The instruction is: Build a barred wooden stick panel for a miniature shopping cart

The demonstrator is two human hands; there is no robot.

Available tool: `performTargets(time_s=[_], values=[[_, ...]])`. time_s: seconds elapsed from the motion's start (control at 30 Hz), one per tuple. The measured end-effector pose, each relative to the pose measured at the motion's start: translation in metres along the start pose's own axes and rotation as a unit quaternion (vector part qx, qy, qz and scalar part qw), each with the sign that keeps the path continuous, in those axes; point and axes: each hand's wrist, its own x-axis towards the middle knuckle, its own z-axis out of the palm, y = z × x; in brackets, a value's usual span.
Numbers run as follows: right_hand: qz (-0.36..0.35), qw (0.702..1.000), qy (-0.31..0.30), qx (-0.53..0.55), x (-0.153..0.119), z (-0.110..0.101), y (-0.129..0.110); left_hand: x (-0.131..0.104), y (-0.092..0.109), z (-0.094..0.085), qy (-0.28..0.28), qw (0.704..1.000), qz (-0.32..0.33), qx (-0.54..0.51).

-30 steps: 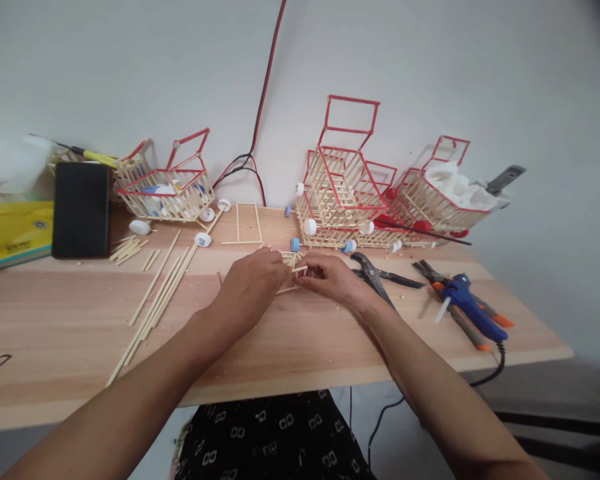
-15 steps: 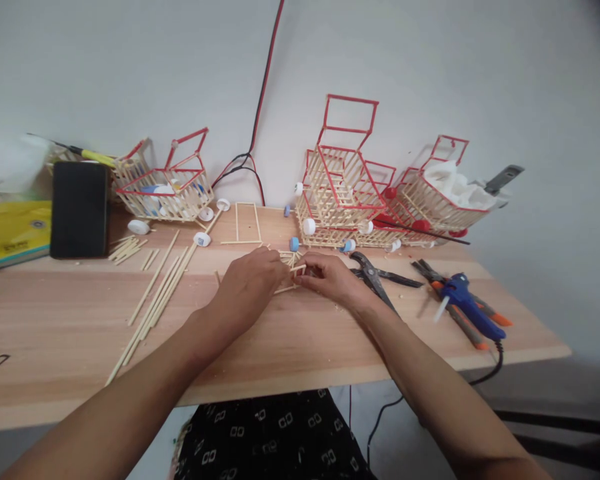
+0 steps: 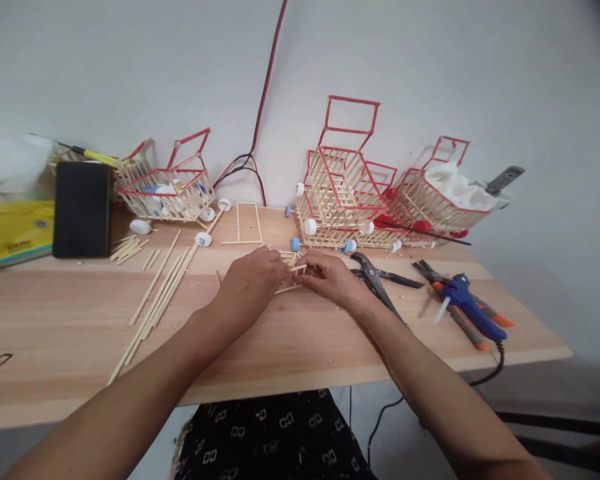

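Note:
Both hands meet over the middle of the wooden table. My left hand (image 3: 257, 275) is closed, its fingertips on a small frame of thin wooden sticks (image 3: 289, 289), most of which the hands hide. My right hand (image 3: 329, 275) pinches the right side of the same frame. More short sticks lie just behind the fingers. A rectangle of glued sticks (image 3: 249, 223) lies flat beyond my left hand. Right of my right hand are black-jawed pliers (image 3: 373, 275).
Long wooden sticks (image 3: 160, 293) lie to the left, near a black tablet (image 3: 83, 210). Stick-built carts with red rims, one a tall cart (image 3: 350, 177), line the wall. A blue glue gun (image 3: 463, 297) rests over orange-handled pliers (image 3: 500, 319) at right, its cord hanging off the table (image 3: 300, 353).
The view has shifted very slightly. Both hands stay at the stick frame in the same hold, and nothing else has visibly moved.

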Motion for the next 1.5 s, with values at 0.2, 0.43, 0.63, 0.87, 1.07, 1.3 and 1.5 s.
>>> performTargets(time_s=[0.2,0.43,0.63,0.87,1.07,1.3,1.5], values=[[0.014,1.000,-0.004,-0.007,-0.001,-0.001,0.000,0.000,0.001,-0.001,-0.007,1.000,-0.003,0.005],[0.033,0.999,-0.027,-0.006,-0.002,-0.002,0.007,0.000,0.000,0.000,-0.007,1.000,-0.007,0.009],[0.017,0.999,-0.026,-0.013,-0.002,-0.001,0.010,0.000,0.000,0.000,-0.006,1.000,-0.005,0.010],[0.014,0.999,-0.032,-0.016,-0.002,0.002,0.011,-0.001,-0.001,0.003,-0.003,1.000,-0.010,-0.001],[0.027,0.999,0.019,0.002,0.000,-0.008,-0.005,0.000,-0.009,-0.003,0.037,0.998,-0.015,-0.046],[0.049,0.994,0.089,0.032,0.001,-0.012,-0.010,0.008,-0.030,-0.013,0.108,0.986,-0.017,-0.126],[0.040,0.987,0.137,0.069,0.004,-0.011,-0.012,0.024,-0.027,-0.028,0.093,0.990,0.017,-0.106]])
